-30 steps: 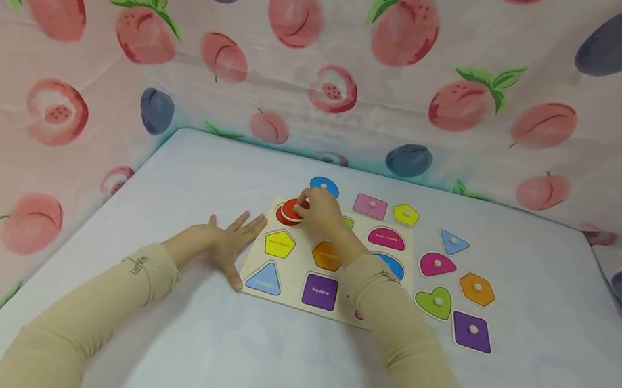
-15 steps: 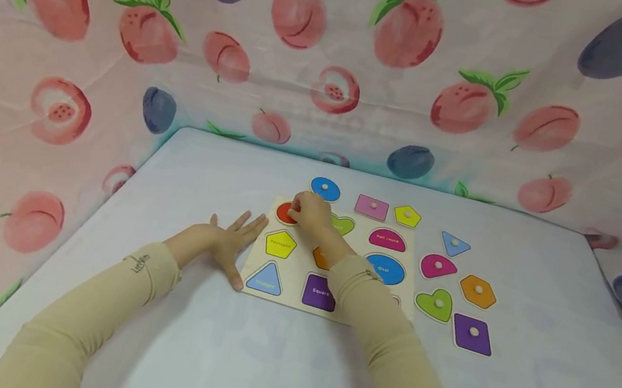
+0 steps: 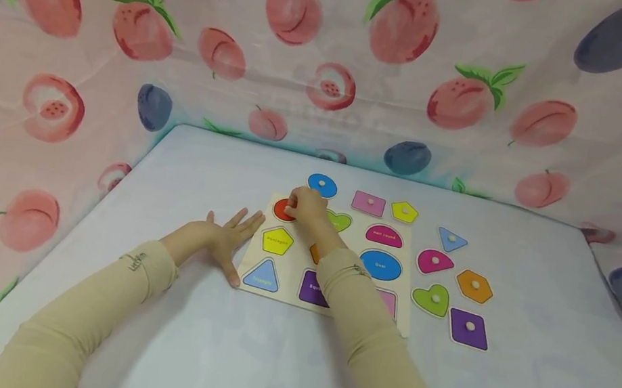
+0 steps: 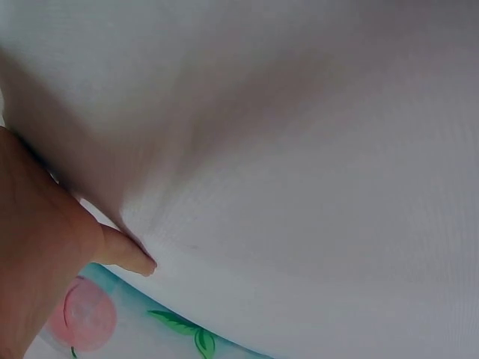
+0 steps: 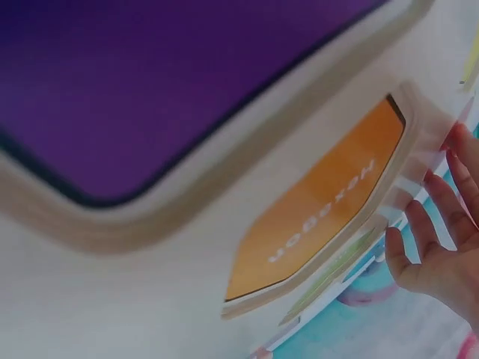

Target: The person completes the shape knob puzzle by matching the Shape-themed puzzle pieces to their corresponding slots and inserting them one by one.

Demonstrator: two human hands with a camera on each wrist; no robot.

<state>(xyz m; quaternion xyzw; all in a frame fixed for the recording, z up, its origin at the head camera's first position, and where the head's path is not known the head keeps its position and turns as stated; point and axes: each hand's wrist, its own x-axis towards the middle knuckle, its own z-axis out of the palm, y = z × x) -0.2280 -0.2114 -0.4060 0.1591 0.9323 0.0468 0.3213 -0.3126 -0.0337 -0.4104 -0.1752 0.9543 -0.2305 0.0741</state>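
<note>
A wooden shape-puzzle board (image 3: 291, 263) lies in the middle of a white-covered table (image 3: 234, 359). My right hand (image 3: 303, 206) reaches over the board to its far left corner. There its fingertips pinch the knob of a red circle piece (image 3: 282, 210), which sits in the circle recess. My left hand (image 3: 225, 236) lies flat on the cloth, fingers straight, against the board's left edge. In the right wrist view the purple square recess (image 5: 150, 82) and the orange hexagon recess (image 5: 322, 202) fill the frame, with the left hand (image 5: 441, 247) beyond. The left wrist view shows only my thumb (image 4: 127, 254) on the cloth.
Loose knobbed pieces lie around the board: a blue oval (image 3: 321, 185), pink rectangle (image 3: 368, 203) and yellow pentagon (image 3: 404, 211) behind it; a blue triangle (image 3: 451, 239), pink half round (image 3: 434, 261), orange hexagon (image 3: 475, 286), green heart (image 3: 432, 299) and purple square (image 3: 469, 328) to its right. A fruit-print curtain (image 3: 124, 53) surrounds the table.
The red circle piece was tilted above its recess and now sits down flat in it. My right hand and forearm shifted left with it. The left hand stayed still.
</note>
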